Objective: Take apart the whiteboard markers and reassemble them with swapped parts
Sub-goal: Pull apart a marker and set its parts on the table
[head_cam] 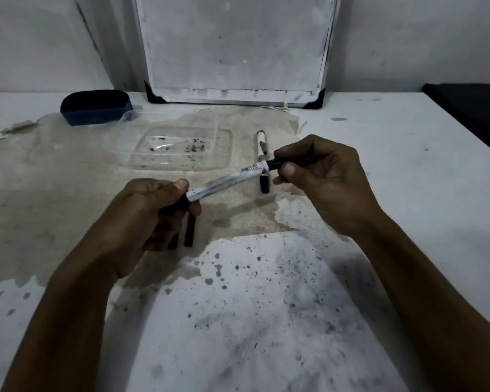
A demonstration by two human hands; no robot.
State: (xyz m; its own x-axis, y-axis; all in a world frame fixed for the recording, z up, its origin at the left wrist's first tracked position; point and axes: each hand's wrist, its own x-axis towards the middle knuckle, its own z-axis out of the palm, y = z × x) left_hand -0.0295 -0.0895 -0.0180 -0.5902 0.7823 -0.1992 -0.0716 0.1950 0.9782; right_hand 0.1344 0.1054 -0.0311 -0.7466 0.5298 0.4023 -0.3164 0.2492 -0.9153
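Note:
I hold a white whiteboard marker (226, 181) slantwise above the table, between both hands. My left hand (150, 213) grips its lower left end, where a black part shows. My right hand (323, 176) pinches the black cap end at the upper right. A second white marker with a black cap (262, 154) lies on the table behind the held one, partly hidden by it. Two short black parts (189, 232) lie on the table just under my left hand, partly covered by my fingers.
A clear plastic tray (181, 148) with dark specks sits behind the hands. A blue eraser (96, 107) rests at the back left. A whiteboard (238, 52) leans against the wall. The tabletop is stained and ink-spattered. A dark surface (475, 108) borders the right.

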